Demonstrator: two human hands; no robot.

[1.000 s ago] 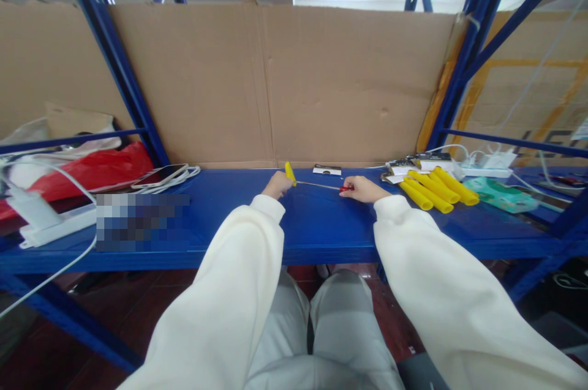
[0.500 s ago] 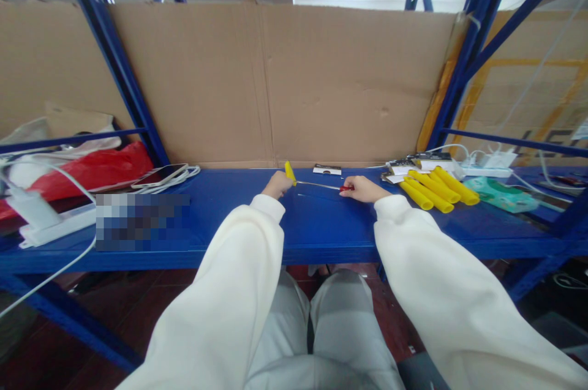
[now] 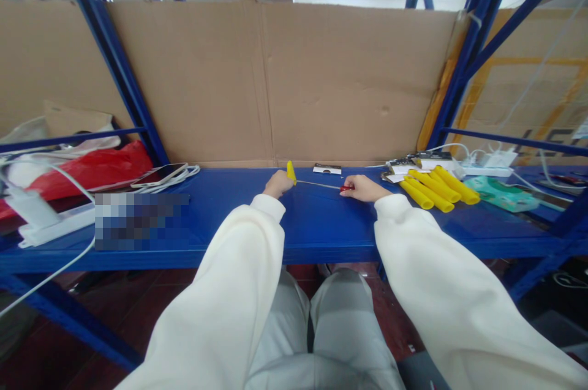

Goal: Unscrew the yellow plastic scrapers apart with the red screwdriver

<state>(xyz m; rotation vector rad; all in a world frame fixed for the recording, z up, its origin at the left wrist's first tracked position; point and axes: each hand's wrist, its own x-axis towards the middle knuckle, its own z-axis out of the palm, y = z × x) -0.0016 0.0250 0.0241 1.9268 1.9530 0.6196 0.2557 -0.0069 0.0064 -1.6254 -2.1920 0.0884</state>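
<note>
Above the middle of the blue tabletop (image 3: 316, 225), my left hand (image 3: 277, 183) is closed around a yellow handle-like piece (image 3: 291, 171), its upper end sticking up past the fingers. My right hand (image 3: 361, 188) grips the red end of what looks like a screwdriver (image 3: 345, 188). Its thin metal shaft (image 3: 316, 184) stretches left to the yellow piece; whether the tip is inside or only touching, I cannot tell. Just beyond the hands lies a small black-and-white card (image 3: 327, 168).
Several yellow tubes (image 3: 432, 190) lie at right, by black-and-white packages (image 3: 416, 163), a green packet (image 3: 500, 194) and a white power strip (image 3: 489, 163). At left are a phone (image 3: 160, 174), cables and a red bag (image 3: 98, 168). Cardboard (image 3: 321, 84) stands behind.
The yellow piece has tilted slightly in my left hand, now standing a little straighter. My right hand stays almost in place.
</note>
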